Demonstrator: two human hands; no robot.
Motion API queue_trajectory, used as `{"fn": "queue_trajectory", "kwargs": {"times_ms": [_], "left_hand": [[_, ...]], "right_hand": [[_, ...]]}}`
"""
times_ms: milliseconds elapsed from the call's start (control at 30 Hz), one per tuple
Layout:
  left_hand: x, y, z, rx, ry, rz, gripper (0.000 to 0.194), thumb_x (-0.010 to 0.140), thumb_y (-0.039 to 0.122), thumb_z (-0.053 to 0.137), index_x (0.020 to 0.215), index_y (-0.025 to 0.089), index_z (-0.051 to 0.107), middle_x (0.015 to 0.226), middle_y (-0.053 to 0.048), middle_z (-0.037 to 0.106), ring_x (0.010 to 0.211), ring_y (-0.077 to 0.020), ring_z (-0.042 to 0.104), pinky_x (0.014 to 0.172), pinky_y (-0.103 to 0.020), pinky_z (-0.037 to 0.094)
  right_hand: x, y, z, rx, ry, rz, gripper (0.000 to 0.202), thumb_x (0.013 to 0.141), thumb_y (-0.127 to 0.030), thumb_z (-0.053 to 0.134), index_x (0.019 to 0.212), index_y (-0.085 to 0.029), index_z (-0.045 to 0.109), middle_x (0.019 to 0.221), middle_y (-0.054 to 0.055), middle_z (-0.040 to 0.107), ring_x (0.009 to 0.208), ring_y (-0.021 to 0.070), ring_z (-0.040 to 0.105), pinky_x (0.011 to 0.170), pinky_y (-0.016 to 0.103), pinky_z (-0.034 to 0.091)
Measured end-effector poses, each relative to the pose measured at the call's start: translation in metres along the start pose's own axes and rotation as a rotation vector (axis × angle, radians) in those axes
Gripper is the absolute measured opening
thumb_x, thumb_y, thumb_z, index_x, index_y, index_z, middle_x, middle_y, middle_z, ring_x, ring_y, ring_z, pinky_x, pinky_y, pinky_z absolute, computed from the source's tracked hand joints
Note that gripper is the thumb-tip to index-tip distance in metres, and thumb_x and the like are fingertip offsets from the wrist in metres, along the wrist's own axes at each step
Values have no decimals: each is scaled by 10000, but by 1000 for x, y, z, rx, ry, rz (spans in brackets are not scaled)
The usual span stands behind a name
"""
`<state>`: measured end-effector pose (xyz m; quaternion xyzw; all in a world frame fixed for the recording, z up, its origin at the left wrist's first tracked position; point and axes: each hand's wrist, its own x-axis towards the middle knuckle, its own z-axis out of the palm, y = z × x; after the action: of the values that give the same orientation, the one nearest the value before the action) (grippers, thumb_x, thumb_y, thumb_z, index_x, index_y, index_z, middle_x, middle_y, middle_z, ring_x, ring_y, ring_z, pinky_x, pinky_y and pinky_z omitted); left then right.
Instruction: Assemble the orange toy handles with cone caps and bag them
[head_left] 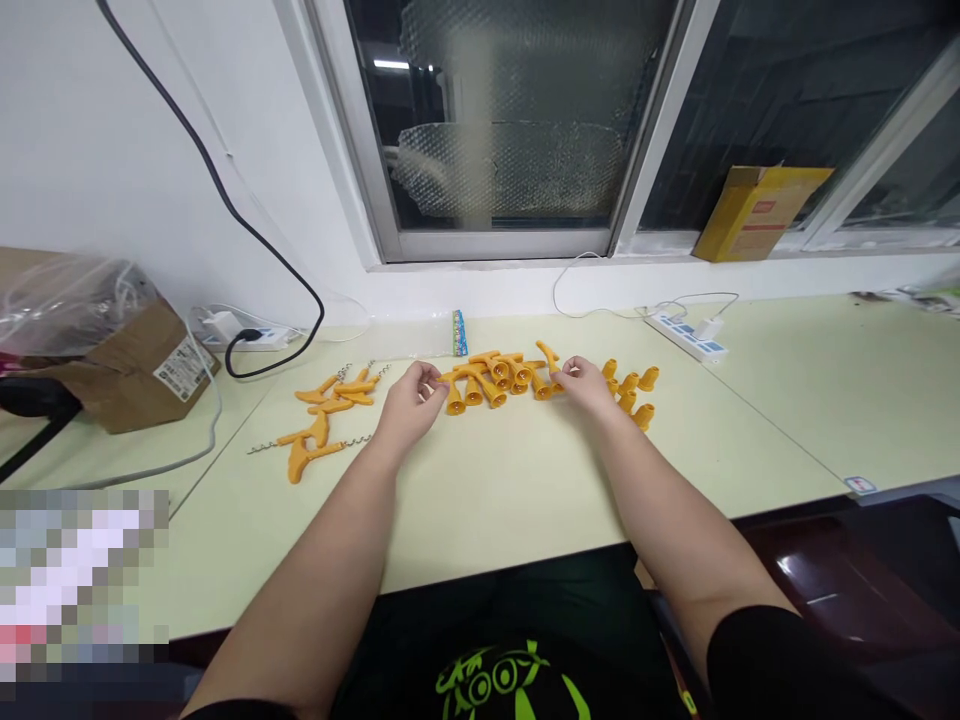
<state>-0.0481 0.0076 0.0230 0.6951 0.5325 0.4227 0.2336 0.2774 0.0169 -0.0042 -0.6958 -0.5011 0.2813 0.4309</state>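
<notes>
Yellow piece (547, 351), lower end hidden | right grip (586, 383): pinching it | left grip (411, 400): can't tell

We reach our bare left forearm (330, 560) and right forearm (664, 495) over the desk's (502, 500) near edge, converging toward the far edge. Our left hand (411, 402) curls inward, fingers (430, 376) bent; our right hand (586, 384), well apart, pinches with thumb and fingers.

A pale yellow-green table (495, 480) stands against a white wall (82, 140) below dark, pale-framed windows (652, 130).
</notes>
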Motion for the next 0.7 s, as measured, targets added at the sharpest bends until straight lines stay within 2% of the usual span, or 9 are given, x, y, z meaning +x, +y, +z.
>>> {"fn": "queue_trajectory", "kwargs": {"times_ms": [167,300,400,500,700], "left_hand": [[4,-10,-41,435,-87,-93,269,802,397,638,1021,241,619,1031,-55,707,835,-245,621,718,-354,439],[3,-26,-76,643,-226,-216,366,699,413,704,1019,240,664,1065,-90,714,1062,-357,620,846,-418,455],[-2,-42,-94,713,-279,-297,445,615,444,752,1011,247,695,1082,-99,715,1154,-410,580,935,-474,443],[-7,-55,-101,738,-291,-339,490,568,467,768,1006,257,703,1107,-99,715,1185,-423,557,961,-491,440],[-12,-63,-96,690,-308,-379,509,556,400,738,1047,271,710,1128,-74,722,1199,-402,566,921,-452,473]], "right_hand": [[0,-4,9,-109,23,-13,203,733,-392,688,794,-253,553,702,-39,686,645,169,603,615,274,406],[0,-12,17,-165,43,-72,247,758,-459,702,789,-256,564,746,-14,712,698,182,633,650,283,426],[-1,-18,21,-205,59,-103,267,773,-495,698,799,-260,575,742,-7,706,677,185,623,642,289,420],[-2,-22,22,-222,67,-98,306,782,-538,698,805,-258,577,723,3,701,652,189,613,628,293,415],[-4,-27,19,-216,22,-98,389,850,-651,605,849,-263,647,794,22,740,711,210,648,667,315,429]]}}
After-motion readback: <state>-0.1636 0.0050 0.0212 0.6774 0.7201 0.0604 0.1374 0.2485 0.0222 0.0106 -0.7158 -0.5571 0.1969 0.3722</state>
